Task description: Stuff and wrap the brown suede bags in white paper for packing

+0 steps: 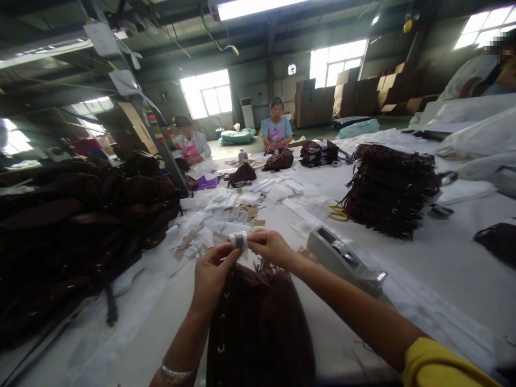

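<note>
A small white wrapped piece with a grey patch (239, 241) is pinched between the fingers of my left hand (215, 269). From the other side, my right hand (269, 246) grips its right edge with thumb and fingertips pressed together. What lies inside the white wrapping I cannot make out. Just below both hands a dark brown bag (260, 328) with brass-coloured eyelets lies on the white table (161, 322). Thin fringe-like strands (268, 269) show at the bag's top, under my right hand.
A grey tape dispenser (342, 258) stands right of my hands. Brown bags (393, 188) are stacked beyond it, with yellow-handled scissors (338, 213) beside them. A large heap of brown bags (80, 231) fills the left. Paper pieces and tags (250, 212) lie ahead; two people work across the table.
</note>
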The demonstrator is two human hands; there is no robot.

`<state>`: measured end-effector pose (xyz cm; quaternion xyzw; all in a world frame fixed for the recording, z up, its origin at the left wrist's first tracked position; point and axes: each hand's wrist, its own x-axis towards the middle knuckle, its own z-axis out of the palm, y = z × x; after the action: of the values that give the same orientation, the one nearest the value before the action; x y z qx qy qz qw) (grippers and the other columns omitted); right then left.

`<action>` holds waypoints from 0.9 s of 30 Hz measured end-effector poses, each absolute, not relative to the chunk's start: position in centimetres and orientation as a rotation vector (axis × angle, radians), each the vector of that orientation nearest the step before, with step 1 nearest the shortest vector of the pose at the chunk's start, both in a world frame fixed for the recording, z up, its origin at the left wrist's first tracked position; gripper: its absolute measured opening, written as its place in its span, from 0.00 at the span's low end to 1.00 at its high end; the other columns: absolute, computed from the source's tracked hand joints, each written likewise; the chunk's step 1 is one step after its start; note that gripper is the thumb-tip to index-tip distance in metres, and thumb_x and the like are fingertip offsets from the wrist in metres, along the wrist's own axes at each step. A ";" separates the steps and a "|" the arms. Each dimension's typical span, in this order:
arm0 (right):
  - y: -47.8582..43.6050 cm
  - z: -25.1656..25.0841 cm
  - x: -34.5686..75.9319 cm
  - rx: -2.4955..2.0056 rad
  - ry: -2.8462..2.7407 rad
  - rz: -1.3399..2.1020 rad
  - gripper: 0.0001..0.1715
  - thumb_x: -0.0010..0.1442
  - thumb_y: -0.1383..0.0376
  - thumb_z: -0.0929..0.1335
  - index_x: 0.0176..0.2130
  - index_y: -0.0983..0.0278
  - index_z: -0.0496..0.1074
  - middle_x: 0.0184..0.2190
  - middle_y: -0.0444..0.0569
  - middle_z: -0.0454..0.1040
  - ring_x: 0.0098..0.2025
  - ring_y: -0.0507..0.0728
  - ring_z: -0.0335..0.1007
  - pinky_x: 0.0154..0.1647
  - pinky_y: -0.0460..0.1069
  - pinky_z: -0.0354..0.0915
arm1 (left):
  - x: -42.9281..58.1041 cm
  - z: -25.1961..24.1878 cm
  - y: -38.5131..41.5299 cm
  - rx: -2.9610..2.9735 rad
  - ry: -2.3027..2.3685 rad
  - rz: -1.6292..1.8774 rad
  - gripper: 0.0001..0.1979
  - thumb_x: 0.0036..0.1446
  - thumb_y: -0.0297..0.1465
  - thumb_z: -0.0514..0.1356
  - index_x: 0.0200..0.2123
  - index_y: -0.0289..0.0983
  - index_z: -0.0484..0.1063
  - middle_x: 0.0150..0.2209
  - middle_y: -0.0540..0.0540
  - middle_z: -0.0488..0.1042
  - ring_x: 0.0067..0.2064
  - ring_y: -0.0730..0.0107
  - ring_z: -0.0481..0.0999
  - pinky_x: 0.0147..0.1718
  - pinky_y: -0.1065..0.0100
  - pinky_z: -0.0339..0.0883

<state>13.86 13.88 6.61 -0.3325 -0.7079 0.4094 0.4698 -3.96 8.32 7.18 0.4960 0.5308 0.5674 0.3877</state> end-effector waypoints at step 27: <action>11.6 6.2 13.3 -0.799 -1.447 1.442 0.22 0.53 0.54 0.75 0.43 0.66 0.79 0.39 0.49 0.79 0.42 0.58 0.74 0.46 0.51 0.67 | -3.8 7.1 8.6 1.164 1.206 1.425 0.30 0.44 0.37 0.73 0.49 0.40 0.66 0.41 0.46 0.77 0.33 0.68 0.78 0.27 0.73 0.68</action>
<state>13.34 11.61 6.22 -0.3242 -0.5870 0.5847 0.4565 -3.82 8.56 7.11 0.4716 0.4885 0.5773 0.4535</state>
